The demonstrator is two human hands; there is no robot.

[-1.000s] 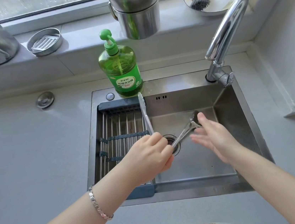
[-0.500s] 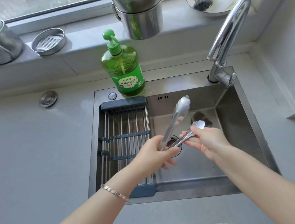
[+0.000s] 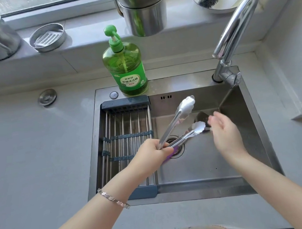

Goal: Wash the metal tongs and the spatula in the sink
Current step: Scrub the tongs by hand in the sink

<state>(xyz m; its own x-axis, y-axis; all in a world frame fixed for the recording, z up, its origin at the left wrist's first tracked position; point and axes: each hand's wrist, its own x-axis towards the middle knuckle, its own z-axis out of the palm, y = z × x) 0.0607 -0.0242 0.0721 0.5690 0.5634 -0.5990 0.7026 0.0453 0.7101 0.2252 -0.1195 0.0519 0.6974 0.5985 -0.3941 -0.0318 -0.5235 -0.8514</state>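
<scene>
Gripping splayed tongs [image 3: 174, 125], left hand [image 3: 152, 155] above sink [image 3: 205, 164].

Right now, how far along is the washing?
Nothing clearly finished: no suds or running water visible. In hand: left hand grips the shiny metal tongs by the hinge end over the steel sink; right hand is open beside them. Left: the dark spatula lies in the basin, untouched.

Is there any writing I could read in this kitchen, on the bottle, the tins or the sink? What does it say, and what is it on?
"柠檬洗洁精": large characters on the white label of the green plastic pump bottle, which stands on the back rim of the steel sink.
Smaller line above those characters: too small to read.
Fine print below them: blurred, unreadable.
Nothing else in view carries readable text.
</scene>
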